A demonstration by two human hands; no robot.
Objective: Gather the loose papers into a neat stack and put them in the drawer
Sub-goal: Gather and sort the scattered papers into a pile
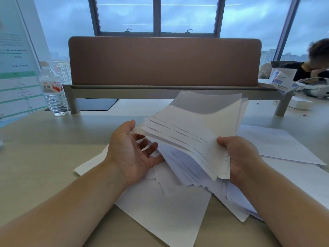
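Observation:
A fanned bundle of white papers [195, 125] is lifted off the desk, tilted up toward the far side. My right hand [238, 157] grips its near right corner, thumb on top. My left hand [131, 150] is palm up at the bundle's left edge, thumb touching the sheets and fingers spread beneath them. More loose sheets [167, 211] lie flat on the desk under both hands, and others [277, 145] spread to the right. No drawer is in view.
A brown divider panel on a grey shelf [163, 61] runs across the back of the desk [44, 148]. A water bottle [53, 90] and a printed sign [16, 68] stand at the left. A seated person [316, 63], a box and a headset are at the far right.

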